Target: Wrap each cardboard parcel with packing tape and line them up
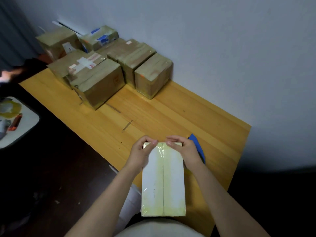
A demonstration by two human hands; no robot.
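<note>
Parcel, white, taped (163, 182): 1, lying at near desk (153, 113) edge; left hand (141, 152) and right hand (185, 151) each grasping its far end. Brown taped parcels (100, 82): about 7, clustered at far end

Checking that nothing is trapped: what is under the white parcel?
Only the wooden table shows beneath the white parcel; a blue object sticks out behind the right hand, mostly covered.
</note>
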